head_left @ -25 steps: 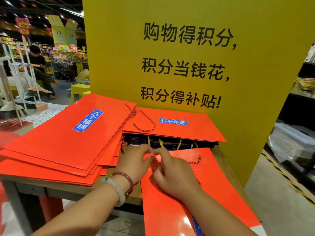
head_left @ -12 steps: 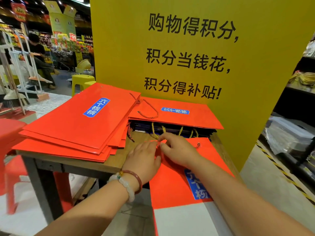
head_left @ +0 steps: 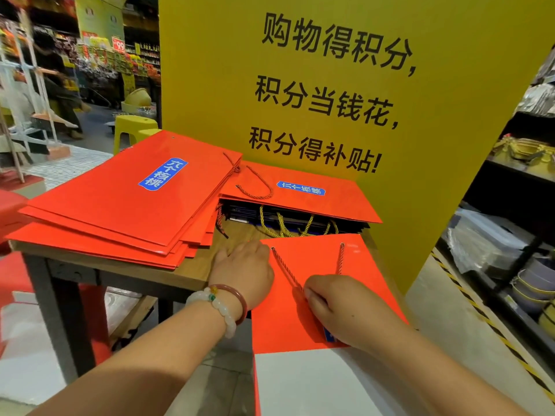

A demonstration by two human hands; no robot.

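Since the frame half a second back, your right hand [head_left: 339, 307] has drawn away from the top edge of the flat red bag [head_left: 318, 259] toward you, and the hands, then touching, are now apart.

- Right hand: thumb and forefinger pinch the red rope handle [head_left: 286, 268]. Other fingers are curled under. The rope runs in a straight, taut line from the left eyelet to the pinch, and the second strand drops from the right eyelet to your knuckles.
- Left hand [head_left: 243, 274]: fingers stretched loosely flat on the wooden table [head_left: 192, 274], holding nothing, its side against the bag's left edge near the upper corner.
- Bag: lies face up on the table's near right corner, opening away from you. Its white lower part overhangs the table edge.
- Surroundings: stack of red bags [head_left: 135, 205] on the left of the table. Another red bag [head_left: 345, 202] rests on dark bags with gold cords [head_left: 288, 223], against the yellow sign [head_left: 330, 85].
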